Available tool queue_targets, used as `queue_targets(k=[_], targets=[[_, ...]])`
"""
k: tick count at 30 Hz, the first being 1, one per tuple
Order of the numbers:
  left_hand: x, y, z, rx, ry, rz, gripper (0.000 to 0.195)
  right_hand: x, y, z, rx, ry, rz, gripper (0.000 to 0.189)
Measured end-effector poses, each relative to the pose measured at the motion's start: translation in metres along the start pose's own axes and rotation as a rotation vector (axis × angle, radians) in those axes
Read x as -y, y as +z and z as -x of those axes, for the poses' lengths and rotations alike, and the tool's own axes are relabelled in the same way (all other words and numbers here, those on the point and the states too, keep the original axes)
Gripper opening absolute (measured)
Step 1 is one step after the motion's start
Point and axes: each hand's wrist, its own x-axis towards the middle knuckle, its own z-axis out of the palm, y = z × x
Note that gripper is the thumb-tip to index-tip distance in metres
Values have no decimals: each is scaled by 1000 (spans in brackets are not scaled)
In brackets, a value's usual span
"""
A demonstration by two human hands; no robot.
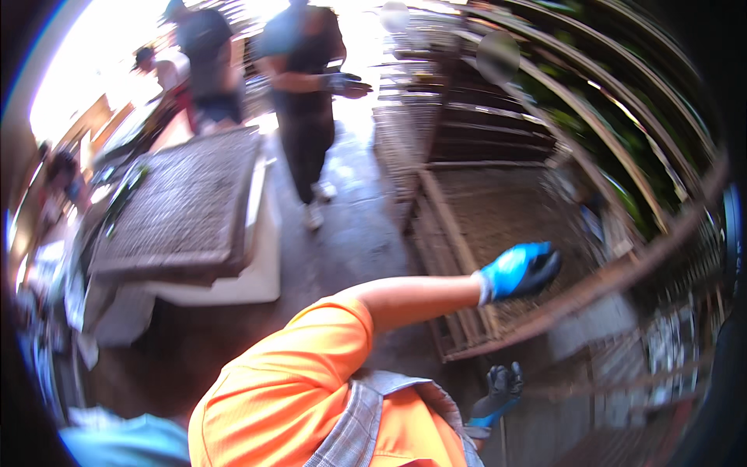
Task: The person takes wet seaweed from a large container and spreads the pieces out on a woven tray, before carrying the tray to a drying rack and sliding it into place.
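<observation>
My left hand (519,271), in a blue glove with dark fingers, reaches over a wooden-sided bin (449,216) that holds brown, loose-looking material (490,216). The fingers look bent and close together, but blur hides whether they grip anything. Lower down, outside the near rail of that bin, my right hand (499,391) wears a like glove. Its dark fingers point up and stand apart, with nothing seen between them. My orange sleeve (315,344) and a plaid cloth strap (353,426) fill the bottom middle.
A dark, textured slab or tray (181,198) tops a table at left. One gloved person (303,87) stands in the grey aisle (362,192); several others are farther left. A blue garment (122,438) shows at bottom left. Slatted walls (583,105) curve along the right.
</observation>
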Motion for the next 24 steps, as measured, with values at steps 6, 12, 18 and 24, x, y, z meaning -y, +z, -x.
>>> queue_targets(k=[6, 12, 18, 24], targets=[[-13, -170, 340, -639, -778, 47, 28, -40, 147, 39, 592, 273, 96, 26], [-78, -271, 632, -1801, -337, -14, 15, -100, 404, 219, 1298, 189, 286, 38], [-212, -307, 769, -2080, -347, -82, 36, -166, 611, 433, 1533, -445, 312, 44], [-269, -320, 821, -2190, -204, 80, 36, -225, 686, 487, 1067, -828, 971, 20]])
